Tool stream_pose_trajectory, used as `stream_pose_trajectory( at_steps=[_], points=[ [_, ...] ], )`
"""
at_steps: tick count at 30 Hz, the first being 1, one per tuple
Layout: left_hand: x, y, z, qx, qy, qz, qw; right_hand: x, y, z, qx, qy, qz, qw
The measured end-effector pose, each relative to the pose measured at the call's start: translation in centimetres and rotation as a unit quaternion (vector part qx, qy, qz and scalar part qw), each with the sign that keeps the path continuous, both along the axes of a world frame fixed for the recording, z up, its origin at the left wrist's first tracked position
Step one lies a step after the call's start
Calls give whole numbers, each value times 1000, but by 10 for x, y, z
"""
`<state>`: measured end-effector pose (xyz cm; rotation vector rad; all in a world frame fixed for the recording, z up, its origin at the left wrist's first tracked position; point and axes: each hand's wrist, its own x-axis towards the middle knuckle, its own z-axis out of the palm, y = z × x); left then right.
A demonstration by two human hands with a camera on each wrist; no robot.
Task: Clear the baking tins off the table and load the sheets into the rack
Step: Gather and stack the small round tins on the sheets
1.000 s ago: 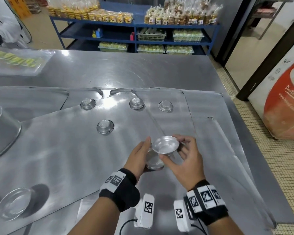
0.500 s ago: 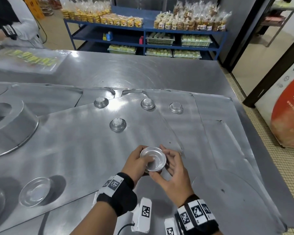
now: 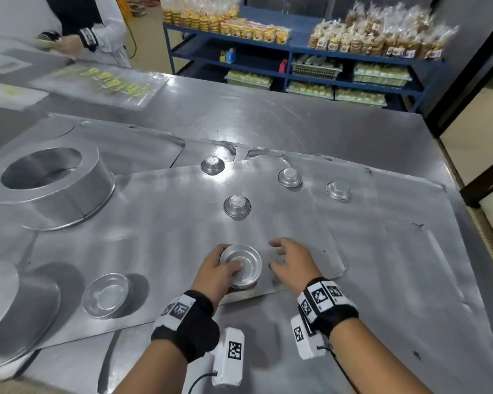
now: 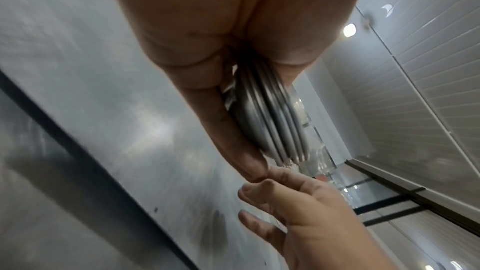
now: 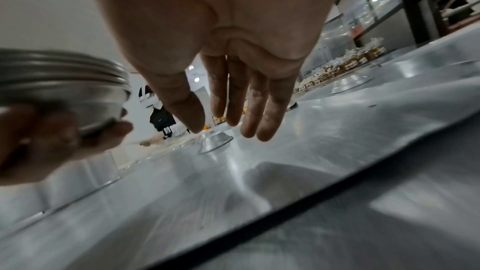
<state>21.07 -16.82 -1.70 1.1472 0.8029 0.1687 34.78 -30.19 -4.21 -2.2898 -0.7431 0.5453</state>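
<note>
Just above the near edge of the top baking sheet [image 3: 160, 231], your left hand [image 3: 218, 273] is gripping a nested stack of small tins [image 3: 241, 265], thumb inside the top one, fingers curled beneath. Your right hand [image 3: 292, 264] is hovering beside it, loosely spread, holding nothing. These tins are probably light, thin, stiff and slippery; be taking each remaining tin [image 3: 236, 206] by its flared rim.

bakery production room, steel worktop [image 3: 268, 129] with baking sheets [image 3: 160, 223], blue shelves [image 3: 291, 49] of bagged pastries [image 3: 382, 32] at top of frame
</note>
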Motion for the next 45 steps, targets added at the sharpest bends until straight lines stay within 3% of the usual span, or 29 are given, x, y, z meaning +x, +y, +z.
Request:
stream_pose_trajectory(
  at_steps=[10, 25, 34, 40, 45],
  points=[
    [-16, 36, -3, -13, 5, 72, 997, 50, 93, -11, -109, -128, 74, 983],
    [-19, 50, -7, -8, 16, 100, 995, 77, 167, -22, -192, -141, 93, 967],
    [-25, 52, -5, -12, 13, 105, 994, 59, 153, -7, -99, -125, 64, 985],
    [-33, 50, 1, -14, 15, 105, 994, 26, 130, 18, 30, -89, 13, 996],
    [-40, 46, 8, -30, 8, 99, 995, -9, 104, 32, 177, -86, -11, 980]
  ],
)
